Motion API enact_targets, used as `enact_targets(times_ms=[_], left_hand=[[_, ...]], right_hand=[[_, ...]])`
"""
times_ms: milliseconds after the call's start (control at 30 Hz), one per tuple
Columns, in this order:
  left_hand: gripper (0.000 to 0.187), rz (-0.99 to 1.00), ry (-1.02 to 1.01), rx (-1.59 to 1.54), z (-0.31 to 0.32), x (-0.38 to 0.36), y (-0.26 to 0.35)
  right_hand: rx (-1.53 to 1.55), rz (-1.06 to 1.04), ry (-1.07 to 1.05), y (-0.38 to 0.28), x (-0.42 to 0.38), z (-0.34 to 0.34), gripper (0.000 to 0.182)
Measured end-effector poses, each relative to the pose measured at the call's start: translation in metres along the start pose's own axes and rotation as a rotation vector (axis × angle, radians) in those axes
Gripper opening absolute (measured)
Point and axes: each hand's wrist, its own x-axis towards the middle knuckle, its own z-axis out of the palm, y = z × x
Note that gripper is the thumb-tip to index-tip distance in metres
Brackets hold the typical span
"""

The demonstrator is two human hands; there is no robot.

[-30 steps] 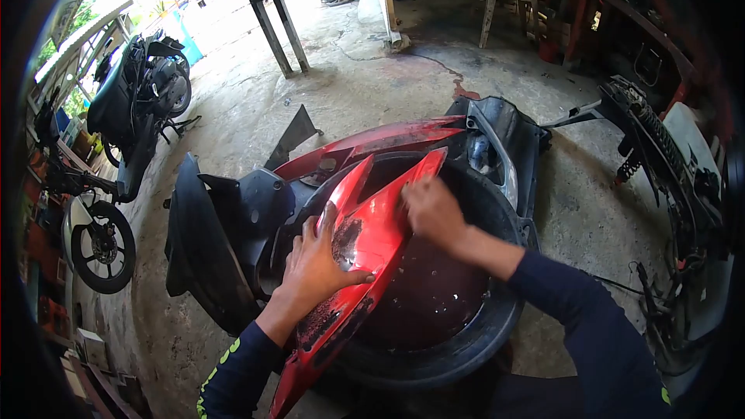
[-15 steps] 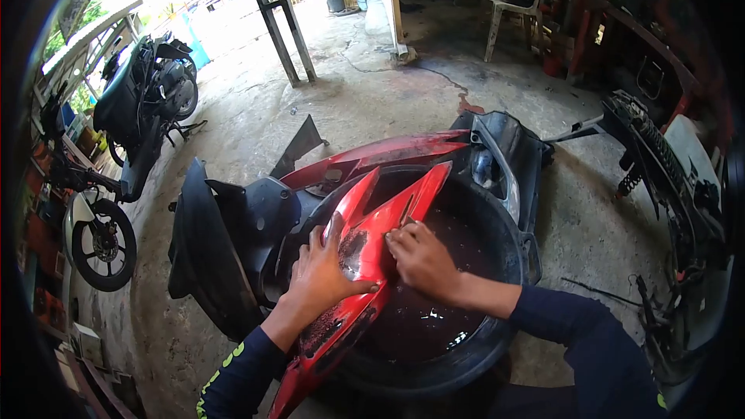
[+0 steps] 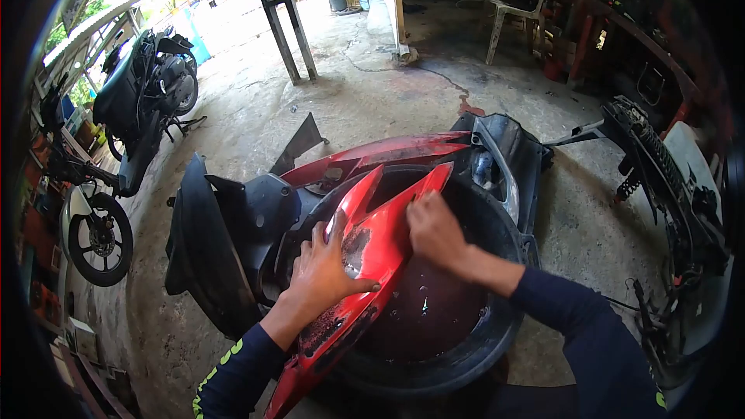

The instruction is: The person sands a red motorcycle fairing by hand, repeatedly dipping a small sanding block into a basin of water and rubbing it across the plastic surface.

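A red motorcycle body panel (image 3: 386, 221) with worn dark patches leans slantwise across a large black basin (image 3: 503, 334). My left hand (image 3: 320, 273) grips the panel's middle, thumb on the near face and fingers over the far edge. At the panel's upper right edge, my right hand (image 3: 438, 234) is closed, fingers bunched and slightly blurred. Whatever those fingers hold, if anything, is hidden. Dark reddish water (image 3: 423, 322) lies in the basin below the panel.
Behind the basin lies another red panel (image 3: 372, 153). Black plastic fairings (image 3: 209, 252) stand at its left, with a dark part (image 3: 520, 147) at back right. A motorcycle (image 3: 143, 93) is parked left; a stripped frame (image 3: 660, 178) stands right. Farther back are a post (image 3: 283, 23) and a chair (image 3: 520, 9).
My right hand has moved up and to the right along the panel's edge. My left hand and the panel stay nearly where they were.
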Motion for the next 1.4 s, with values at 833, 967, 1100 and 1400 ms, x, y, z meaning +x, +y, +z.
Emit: enact_targets(times_ms=[833,967,1100,1400], left_hand=[[0.134,0.003,0.099,0.160,-0.006,-0.013,0.031],[0.134,0.013,0.122,0.184,-0.004,-0.016,0.031],[0.135,-0.005,0.092,0.174,-0.005,-0.014,0.032],[0.139,-0.024,0.061,0.155,-0.007,-0.009,0.030]], right_hand=[[-0.259,0.107,-0.053,0.028,0.006,0.006,0.025],[-0.166,0.102,-0.024,0.036,0.002,0.013,0.027],[-0.070,0.142,-0.157,0.020,0.005,-0.004,0.029],[-0.095,0.108,0.011,0.002,-0.006,0.002,0.033]])
